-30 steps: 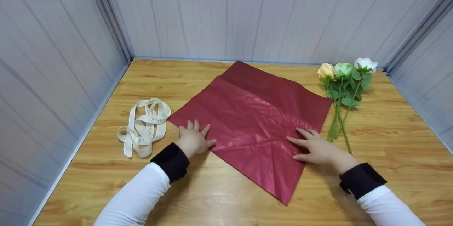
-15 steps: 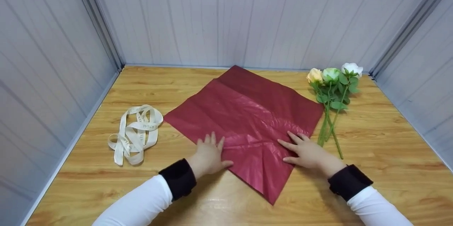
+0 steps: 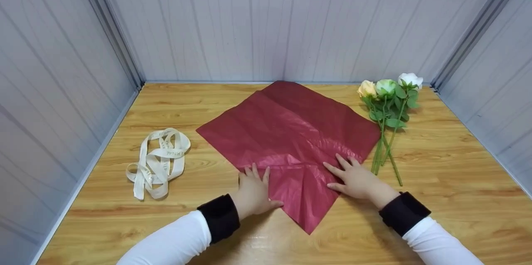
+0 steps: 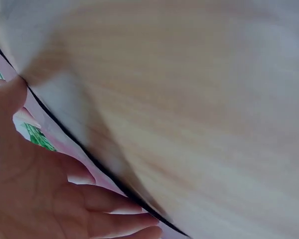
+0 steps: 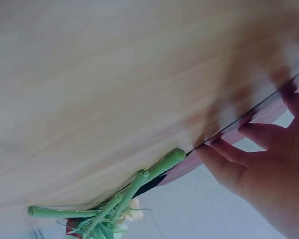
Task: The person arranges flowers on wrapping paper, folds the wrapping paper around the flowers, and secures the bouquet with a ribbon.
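A dark red sheet of wrapping paper (image 3: 282, 132) lies creased on the wooden table, one corner pointing at the person. On its lower left edge rests my left hand (image 3: 254, 192), fingers spread and straight, thumb at the paper's border. My right hand (image 3: 353, 177) presses the lower right part with fingers fanned out. In the left wrist view, the left hand (image 4: 55, 184) lies along the sheet's dark edge. The right wrist view shows the right hand's fingertips (image 5: 204, 149) on the paper, near green flower stems (image 5: 154, 169).
Three artificial roses, peach (image 3: 367, 89), green (image 3: 385, 87) and white (image 3: 410, 80), lie at the right, stems crossing beside the paper. A loosely coiled cream ribbon (image 3: 160, 161) with printed letters lies at the left. Grey panel walls (image 3: 266, 24) enclose the wooden table (image 3: 95, 215).
My left hand has slid right and toward the person along the paper's edge. The paper has turned slightly, its near corner shifting left. The head view has shifted a little.
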Demonstrator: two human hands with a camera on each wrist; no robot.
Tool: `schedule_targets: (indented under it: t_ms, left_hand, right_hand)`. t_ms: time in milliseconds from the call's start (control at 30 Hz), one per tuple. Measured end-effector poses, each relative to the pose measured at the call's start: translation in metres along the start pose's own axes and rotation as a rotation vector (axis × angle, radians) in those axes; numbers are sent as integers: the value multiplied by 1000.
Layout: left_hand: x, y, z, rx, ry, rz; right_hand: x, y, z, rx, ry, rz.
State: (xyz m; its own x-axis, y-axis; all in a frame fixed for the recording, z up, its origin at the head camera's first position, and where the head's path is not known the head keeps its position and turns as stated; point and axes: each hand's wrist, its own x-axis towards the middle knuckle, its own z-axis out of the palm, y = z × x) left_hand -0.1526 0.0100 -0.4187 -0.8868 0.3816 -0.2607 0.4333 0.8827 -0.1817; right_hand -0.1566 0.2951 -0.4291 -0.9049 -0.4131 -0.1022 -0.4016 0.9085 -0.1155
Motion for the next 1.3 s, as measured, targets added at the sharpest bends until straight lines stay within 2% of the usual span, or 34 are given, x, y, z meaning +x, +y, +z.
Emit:
schedule_targets:
  t_ms: [100, 233, 433, 533, 700, 833, 1100, 1300]
  left_hand:
    - [3, -4, -1, -20, -22, -11]
    - [9, -12, 0, -92, -57, -9]
    - [16, -23, 1, -292, -76, 17]
    - [17, -25, 3, -350, -79, 22]
    - [18, -21, 4, -332, -43, 41]
    - [16, -19, 4, -349, -40, 61]
    - [14, -20, 8, -341, -30, 49]
    - [16, -18, 7, -306, -63, 39]
  right_hand:
    - [0, -1, 0, 3, -6, 11]
    - [2, -3, 1, 6, -8, 32]
    - [6, -6, 5, -11, -9, 59]
    - [7, -8, 6, -11, -11, 70]
    - [8, -10, 5, 4, -22, 88]
    - [9, -14, 4, 5, -51, 115]
    - [13, -28, 2, -56, -123, 176]
    - [13, -24, 0, -8, -82, 198]
